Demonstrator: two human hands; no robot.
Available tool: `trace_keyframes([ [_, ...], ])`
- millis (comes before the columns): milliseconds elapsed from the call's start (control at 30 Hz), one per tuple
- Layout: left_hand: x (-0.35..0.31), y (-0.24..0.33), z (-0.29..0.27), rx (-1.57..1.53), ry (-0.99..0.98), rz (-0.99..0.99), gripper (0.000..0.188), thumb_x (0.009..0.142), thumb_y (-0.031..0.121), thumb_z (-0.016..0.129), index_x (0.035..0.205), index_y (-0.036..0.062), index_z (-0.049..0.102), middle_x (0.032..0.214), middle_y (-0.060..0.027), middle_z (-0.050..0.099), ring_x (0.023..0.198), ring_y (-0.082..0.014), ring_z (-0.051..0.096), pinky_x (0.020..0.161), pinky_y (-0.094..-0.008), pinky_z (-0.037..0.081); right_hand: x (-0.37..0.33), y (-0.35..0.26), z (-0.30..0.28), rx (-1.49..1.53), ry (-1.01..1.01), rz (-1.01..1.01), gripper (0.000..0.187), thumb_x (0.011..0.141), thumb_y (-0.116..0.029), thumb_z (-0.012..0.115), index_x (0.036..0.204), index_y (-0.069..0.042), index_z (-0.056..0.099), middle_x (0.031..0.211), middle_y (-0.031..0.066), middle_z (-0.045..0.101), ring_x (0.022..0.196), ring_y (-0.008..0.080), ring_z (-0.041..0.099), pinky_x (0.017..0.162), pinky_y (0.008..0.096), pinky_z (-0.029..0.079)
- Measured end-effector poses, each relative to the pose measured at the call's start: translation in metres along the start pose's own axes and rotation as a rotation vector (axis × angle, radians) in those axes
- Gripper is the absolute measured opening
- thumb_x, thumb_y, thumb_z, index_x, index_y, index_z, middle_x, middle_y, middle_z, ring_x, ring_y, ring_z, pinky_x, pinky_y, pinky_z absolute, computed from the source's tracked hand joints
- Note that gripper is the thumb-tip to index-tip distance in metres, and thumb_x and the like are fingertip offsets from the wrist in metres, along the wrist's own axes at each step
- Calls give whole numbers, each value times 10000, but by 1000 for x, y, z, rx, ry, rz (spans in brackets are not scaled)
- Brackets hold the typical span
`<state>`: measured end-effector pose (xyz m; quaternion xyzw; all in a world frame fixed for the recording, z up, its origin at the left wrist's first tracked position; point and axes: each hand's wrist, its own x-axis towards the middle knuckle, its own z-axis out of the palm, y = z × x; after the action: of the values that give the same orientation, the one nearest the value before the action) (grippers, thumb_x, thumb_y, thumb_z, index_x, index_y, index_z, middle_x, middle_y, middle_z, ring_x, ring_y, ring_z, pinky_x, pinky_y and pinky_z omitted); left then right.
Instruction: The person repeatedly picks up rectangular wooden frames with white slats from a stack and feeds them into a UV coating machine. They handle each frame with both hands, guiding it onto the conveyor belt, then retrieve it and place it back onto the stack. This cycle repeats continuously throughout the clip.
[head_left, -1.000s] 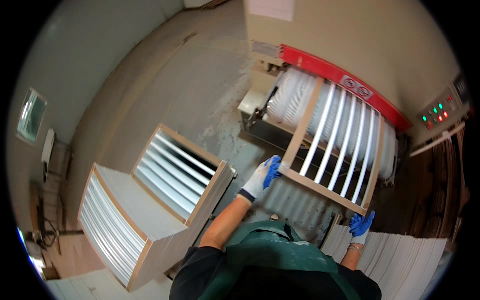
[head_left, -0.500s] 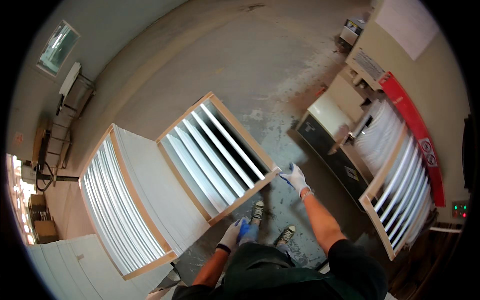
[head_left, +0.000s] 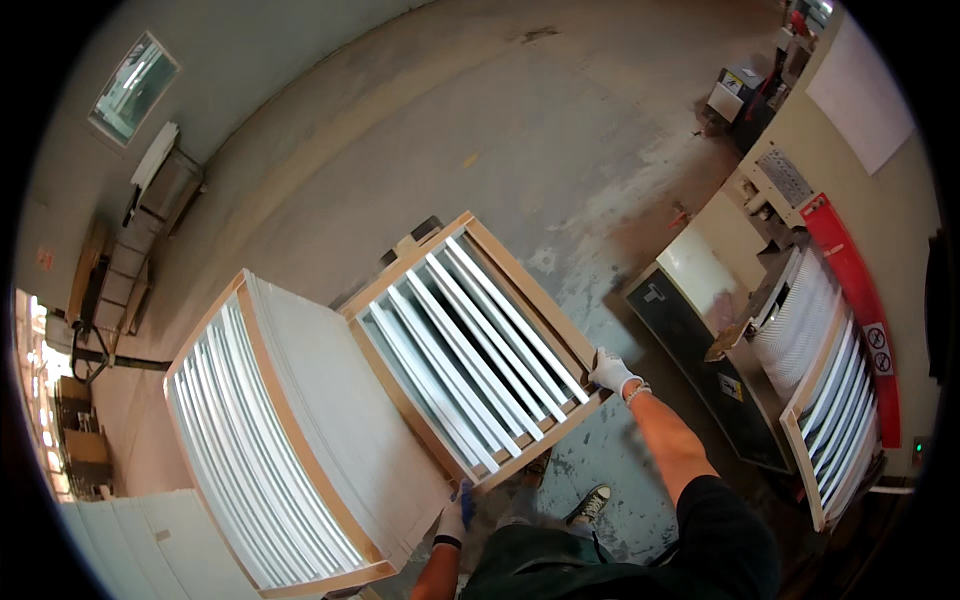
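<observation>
In front of me is a wood-framed slatted panel (head_left: pixel 520 458), its pale wooden border enclosing several shiny white slats with dark gaps between them. My right hand (head_left: pixel 612 373), in a white glove with blue on the fingers, grips the right corner of that frame, fingers partly hidden by the wood. At its near corner my left hand (head_left: pixel 457 513), gloved alike, closes on the edge; its blue fingertips show only in part. To the left stands a taller stack with a white side (head_left: pixel 340 390), topped by another slatted wooden frame (head_left: pixel 285 445).
On the right is a machine with a dark front panel (head_left: pixel 690 365), white meshed material (head_left: pixel 800 320) and a red curved guard (head_left: pixel 853 300). A further slatted frame (head_left: pixel 830 440) leans there. A wheeled cart (head_left: pixel 155 215) stands by the left wall. White stacked material (head_left: pixel 150 540) lies lower left.
My right hand has gone from just off the panel's corner to gripping it. My left hand has moved from beside my legs to the near corner. The view has shifted.
</observation>
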<state>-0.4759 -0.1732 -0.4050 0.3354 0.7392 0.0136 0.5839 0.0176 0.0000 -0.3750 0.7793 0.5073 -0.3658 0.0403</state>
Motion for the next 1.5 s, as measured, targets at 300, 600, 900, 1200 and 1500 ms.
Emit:
trace_keyframes([
  [300,-64,39,-32,726,-36,636,680,905,212,674,1504,98,374,1231,-297,590,1106,-434,601,914,-458,497,-160,-8,-72,223,159,-3,437,672,-308,770,959,-3,642,928,219,696,927,356,677,866,424,521],
  [600,-138,78,-57,217,-273,744,210,923,169,670,1052,5,643,955,-137,664,878,-245,644,752,-357,507,-404,-32,-90,369,500,216,517,712,-259,736,1145,-8,607,956,239,683,938,390,671,857,431,526],
  [900,-218,139,-26,62,-390,742,306,903,197,710,1055,-62,650,886,-79,670,760,-140,615,691,-304,494,-606,34,46,629,1029,459,509,668,-202,796,1106,12,649,956,196,713,909,322,705,814,392,550],
  [1200,-353,164,16,414,-539,864,335,898,264,728,1012,-47,674,781,-47,658,693,-131,605,651,-296,489,-731,61,173,1109,1140,704,358,687,-104,801,1005,14,685,828,121,722,707,208,696,668,350,553],
  [1500,-350,159,53,562,-595,906,370,897,304,728,1036,-37,692,882,-116,719,801,-173,678,733,-314,519,-755,62,212,1036,1231,827,270,704,-88,799,925,18,687,737,103,700,611,186,670,578,334,533],
])
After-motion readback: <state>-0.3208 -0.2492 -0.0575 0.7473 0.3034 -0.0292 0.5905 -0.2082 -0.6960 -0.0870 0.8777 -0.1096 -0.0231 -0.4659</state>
